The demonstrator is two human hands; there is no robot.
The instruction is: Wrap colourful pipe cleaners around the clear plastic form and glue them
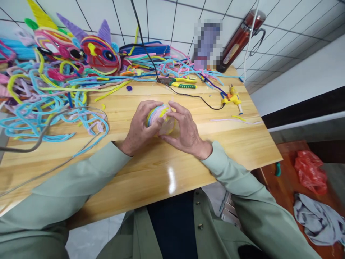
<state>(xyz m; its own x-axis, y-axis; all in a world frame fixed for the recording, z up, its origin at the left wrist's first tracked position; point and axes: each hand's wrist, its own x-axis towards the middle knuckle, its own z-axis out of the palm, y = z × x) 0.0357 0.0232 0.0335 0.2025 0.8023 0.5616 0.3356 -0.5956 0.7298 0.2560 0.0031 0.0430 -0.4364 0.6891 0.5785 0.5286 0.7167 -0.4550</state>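
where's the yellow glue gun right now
In the head view, the yellow glue gun lies toward the right end of the wooden table, to the right of the green-and-yellow pliers.

A red flask [238, 45] stands by the tiled wall [172, 21]; a red bag [311, 172] (crumpled) lies near grey cloth [318, 219].

Sage-green sleeves, open green jacket, metal snaps perhaps, dark top.

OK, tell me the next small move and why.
Probably press the yellow strip down with the right hand while the left hand steadies the round piece: coloured strips cover its left part, its right part looks pale and uncovered, and the right fingertips sit beside that boundary.
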